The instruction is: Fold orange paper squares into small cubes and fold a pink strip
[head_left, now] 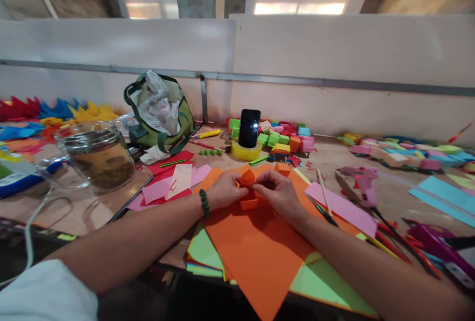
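Between my two hands is a small folded orange paper piece, pinched by the fingers of both. My left hand, with a green bead bracelet at the wrist, grips it from the left. From the right, my right hand pinches it with thumb and fingertips. Another orange folded part shows just below the fingers; whether it is joined to the piece I cannot tell. Beneath lies a large orange paper sheet on a stack of coloured paper. A small orange paper box sits behind my right hand.
A phone stands in a yellow tape roll, before several coloured paper blocks. At right are a pink glue gun, scissors and a purple tool. A glass jar and green bag stand left.
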A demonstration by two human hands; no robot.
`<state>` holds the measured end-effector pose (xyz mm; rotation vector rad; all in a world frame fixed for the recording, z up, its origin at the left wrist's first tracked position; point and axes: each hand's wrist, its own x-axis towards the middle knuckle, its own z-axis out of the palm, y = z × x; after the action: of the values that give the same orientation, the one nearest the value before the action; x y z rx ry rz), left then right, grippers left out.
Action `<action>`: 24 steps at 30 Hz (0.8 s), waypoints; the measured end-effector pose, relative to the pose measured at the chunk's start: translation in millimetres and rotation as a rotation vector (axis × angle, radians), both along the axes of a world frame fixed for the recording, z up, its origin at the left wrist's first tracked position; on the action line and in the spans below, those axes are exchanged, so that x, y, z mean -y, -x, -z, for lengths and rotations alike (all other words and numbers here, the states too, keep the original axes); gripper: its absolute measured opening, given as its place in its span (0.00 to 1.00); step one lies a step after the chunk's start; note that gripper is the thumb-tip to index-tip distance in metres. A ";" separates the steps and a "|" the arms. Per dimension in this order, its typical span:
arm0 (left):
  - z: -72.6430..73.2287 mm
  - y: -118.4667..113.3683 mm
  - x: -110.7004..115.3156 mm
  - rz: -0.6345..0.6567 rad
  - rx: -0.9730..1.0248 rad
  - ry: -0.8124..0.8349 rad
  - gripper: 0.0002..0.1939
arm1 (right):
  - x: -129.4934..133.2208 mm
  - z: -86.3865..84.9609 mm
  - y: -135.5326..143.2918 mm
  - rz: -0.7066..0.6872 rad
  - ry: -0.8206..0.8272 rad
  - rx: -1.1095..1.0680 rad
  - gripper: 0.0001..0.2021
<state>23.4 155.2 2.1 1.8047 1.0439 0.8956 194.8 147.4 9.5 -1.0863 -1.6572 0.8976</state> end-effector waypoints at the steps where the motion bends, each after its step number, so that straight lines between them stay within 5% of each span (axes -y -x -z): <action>1: -1.8 -0.3 0.9 -0.012 -0.003 -0.007 0.10 | -0.2 0.1 0.0 0.001 -0.014 -0.030 0.08; 7: -9.9 -0.6 1.2 -0.058 0.226 0.009 0.09 | -5.2 0.0 -4.8 -0.011 0.103 -0.192 0.12; 13: -3.3 1.4 -4.4 -0.047 0.418 0.052 0.07 | -3.7 0.3 -7.4 -0.140 0.127 -0.163 0.14; 19: -0.6 2.3 -6.5 -0.044 0.399 0.031 0.10 | -4.6 0.6 -8.3 -0.121 0.028 -0.073 0.13; 24: -7.7 -0.1 0.0 0.012 0.189 -0.056 0.08 | 0.2 -4.7 -5.9 -0.163 0.014 -0.015 0.13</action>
<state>23.5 155.2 9.8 1.7320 0.8958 1.0747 200.7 147.2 14.2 -0.9615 -1.7477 1.0206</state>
